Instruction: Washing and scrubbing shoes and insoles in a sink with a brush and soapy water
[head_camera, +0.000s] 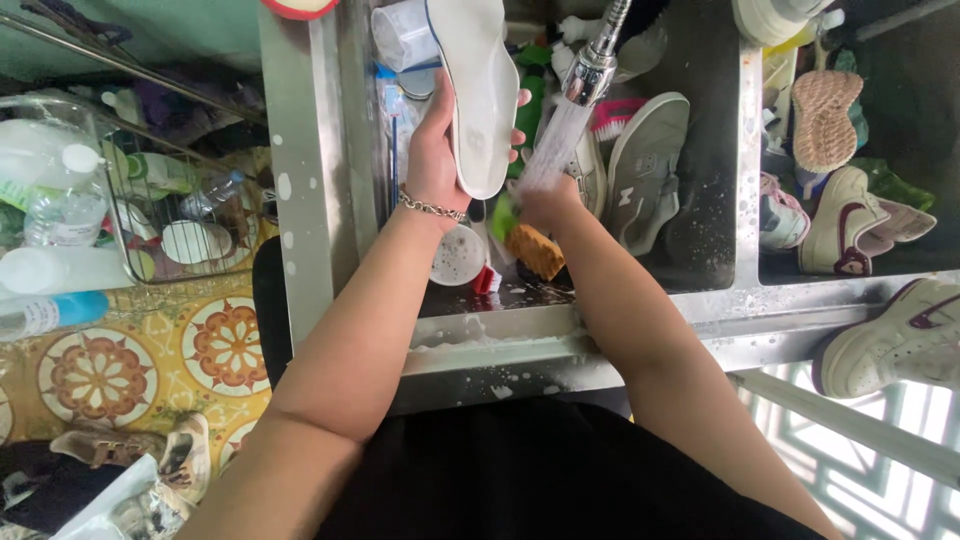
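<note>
- Head view: the left hand (437, 150) grips a white insole (483, 90), thumb on one side and fingers wrapped round the far edge, and holds it upright over the left part of the steel sink (720, 300).
- A chain bracelet (432, 208) sits on the left wrist.
- The right hand (548, 205) is under the spray from the tap (592, 65); the water blurs it, so I cannot tell whether it is open or closed.
- Just below the right hand lie an orange sponge (535, 250) and a white cup (458, 255), near the front edge of the sink.
- A grey shoe (645, 165) lies sole-side against the right wall of the sink basin, beside the spray.
- In the basin further right lie a white and maroon shoe (840, 225) and a pink insole (825, 118).
- Another white shoe (900, 340) rests on the front right corner of the sink rim.
- Left of the sink a wire basket (170, 205) holds bottles and other small things above a patterned floor (100, 370).
</note>
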